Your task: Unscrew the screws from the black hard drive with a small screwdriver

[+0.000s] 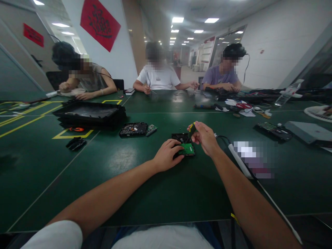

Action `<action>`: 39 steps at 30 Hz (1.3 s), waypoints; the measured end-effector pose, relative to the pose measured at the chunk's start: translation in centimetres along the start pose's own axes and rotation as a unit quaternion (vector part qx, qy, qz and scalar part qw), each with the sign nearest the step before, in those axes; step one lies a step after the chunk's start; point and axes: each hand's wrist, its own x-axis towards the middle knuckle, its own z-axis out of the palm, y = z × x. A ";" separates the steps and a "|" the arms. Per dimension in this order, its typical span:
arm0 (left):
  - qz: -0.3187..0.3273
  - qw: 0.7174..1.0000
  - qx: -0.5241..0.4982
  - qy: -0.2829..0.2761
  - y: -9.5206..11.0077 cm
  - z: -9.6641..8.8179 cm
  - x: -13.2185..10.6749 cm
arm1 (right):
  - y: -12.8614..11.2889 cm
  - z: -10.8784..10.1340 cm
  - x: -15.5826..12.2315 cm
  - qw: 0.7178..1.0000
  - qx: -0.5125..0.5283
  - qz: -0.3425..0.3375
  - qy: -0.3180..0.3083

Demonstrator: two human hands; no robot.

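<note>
A black hard drive [183, 143] with a green circuit board facing up lies on the dark green table [109, 166] in front of me. My left hand [167, 154] rests on its near left edge, fingers curled against it. My right hand [205, 137] is closed round a screwdriver [191, 129] with a yellow and black handle, tip pointing down onto the drive.
Another hard drive [133, 129] and a loose green board [151, 129] lie left of mine. A stack of black trays [89, 113] stands further left. Drives, scissors [243, 105] and a grey case [310, 132] lie at right. Three people sit at the far side.
</note>
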 end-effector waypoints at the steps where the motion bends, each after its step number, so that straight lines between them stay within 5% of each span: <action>1: 0.000 1.000 0.002 0.000 0.0 0.0 0.0 | 0.0 0.0 0.0 1.000 0.001 -0.001 0.003; 39: 0.003 1.000 0.008 0.004 -0.1 0.1 0.0 | 0.3 0.1 0.1 1.000 0.008 -0.023 0.017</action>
